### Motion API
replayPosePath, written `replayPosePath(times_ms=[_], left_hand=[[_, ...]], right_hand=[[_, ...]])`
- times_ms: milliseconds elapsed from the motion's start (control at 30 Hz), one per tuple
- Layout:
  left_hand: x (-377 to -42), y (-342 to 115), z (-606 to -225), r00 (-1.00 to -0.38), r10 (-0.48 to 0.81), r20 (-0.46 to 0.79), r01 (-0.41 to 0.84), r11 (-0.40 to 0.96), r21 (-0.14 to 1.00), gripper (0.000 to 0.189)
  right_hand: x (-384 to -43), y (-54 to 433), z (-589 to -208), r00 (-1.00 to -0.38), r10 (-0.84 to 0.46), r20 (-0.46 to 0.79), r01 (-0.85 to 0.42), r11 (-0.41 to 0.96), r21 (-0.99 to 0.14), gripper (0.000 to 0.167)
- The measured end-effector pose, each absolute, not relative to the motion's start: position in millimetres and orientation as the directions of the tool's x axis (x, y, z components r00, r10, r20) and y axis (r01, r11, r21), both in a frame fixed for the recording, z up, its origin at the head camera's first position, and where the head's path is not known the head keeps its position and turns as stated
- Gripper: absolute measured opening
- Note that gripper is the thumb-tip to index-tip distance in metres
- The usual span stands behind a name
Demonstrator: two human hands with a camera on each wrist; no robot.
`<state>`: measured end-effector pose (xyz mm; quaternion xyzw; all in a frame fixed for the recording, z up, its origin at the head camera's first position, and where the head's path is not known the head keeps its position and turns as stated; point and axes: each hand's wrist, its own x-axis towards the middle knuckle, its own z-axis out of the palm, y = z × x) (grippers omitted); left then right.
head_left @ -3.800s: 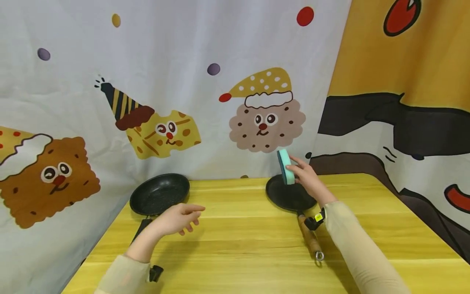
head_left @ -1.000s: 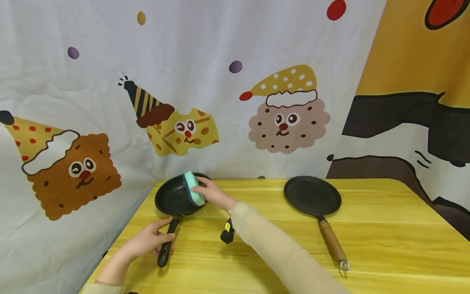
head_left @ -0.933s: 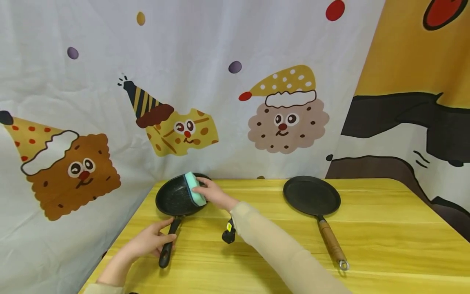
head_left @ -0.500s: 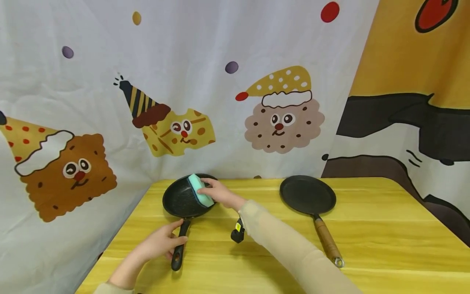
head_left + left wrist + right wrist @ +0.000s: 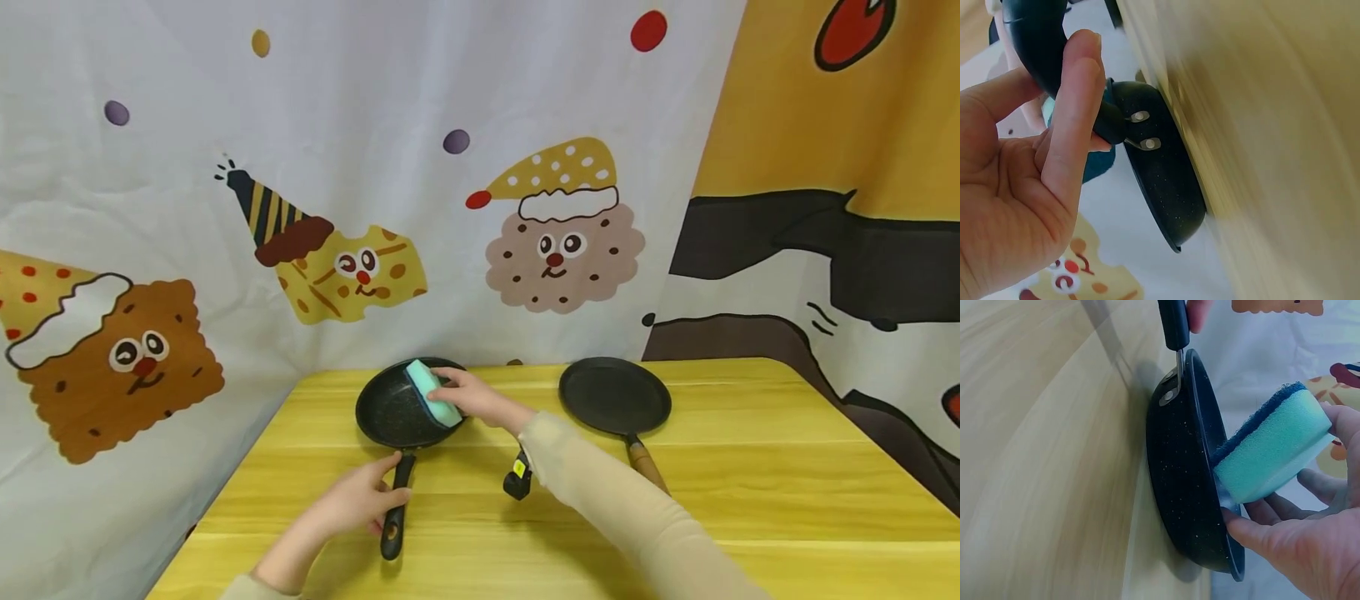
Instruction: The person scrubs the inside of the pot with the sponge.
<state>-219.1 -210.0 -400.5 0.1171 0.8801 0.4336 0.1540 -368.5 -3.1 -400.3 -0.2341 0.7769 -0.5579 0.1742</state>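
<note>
A black speckled frying pan (image 5: 386, 412) sits at the table's back, left of centre, its handle (image 5: 397, 517) pointing toward me. My left hand (image 5: 356, 504) grips that handle; in the left wrist view its fingers (image 5: 1072, 119) curl round the dark grip. My right hand (image 5: 480, 396) pinches a mint-green sponge (image 5: 431, 392) with a dark blue scouring side. The sponge is tilted inside the pan's right half, and in the right wrist view its dark lower edge (image 5: 1260, 415) meets the pan's inner side. The right thumb is right at the pan's rim.
A flat black griddle pan (image 5: 615, 396) lies to the right, its wooden handle (image 5: 647, 465) partly hidden behind the right sleeve (image 5: 622, 500). The wooden table (image 5: 787, 467) ends at a printed curtain (image 5: 375, 108) behind both pans.
Earliest, the sponge was over the griddle pan and the left hand held nothing. Since then the left hand has taken the frying pan's handle, and pan, sponge and both hands have shifted right.
</note>
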Motion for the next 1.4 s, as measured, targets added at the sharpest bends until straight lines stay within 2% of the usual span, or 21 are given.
replayPosePath(times_ms=[367,733,1033,1400], left_hand=[[-224,-172,-397,-0.922,0.365,-0.132,0.150,0.650,0.745,0.075],[-231,-144,-400,-0.916,0.381,-0.126,0.166,0.645,0.746,0.077],[-237,-125,-403,-0.905,0.406,-0.126,0.178,0.631,0.755,0.076],[-240,-114,-402,-0.859,0.479,-0.182,0.156,0.582,0.798,0.091]], right_hand=[[-373,34,-396,-0.835,-0.550,-0.018,-0.175,0.297,-0.939,0.063],[-370,61,-392,-0.840,-0.543,0.003,-0.237,0.361,-0.902,0.064],[-375,81,-400,-0.862,-0.506,0.021,-0.238,0.370,-0.898,0.064],[-380,97,-394,-0.844,-0.536,-0.009,-0.224,0.367,-0.903,0.067]])
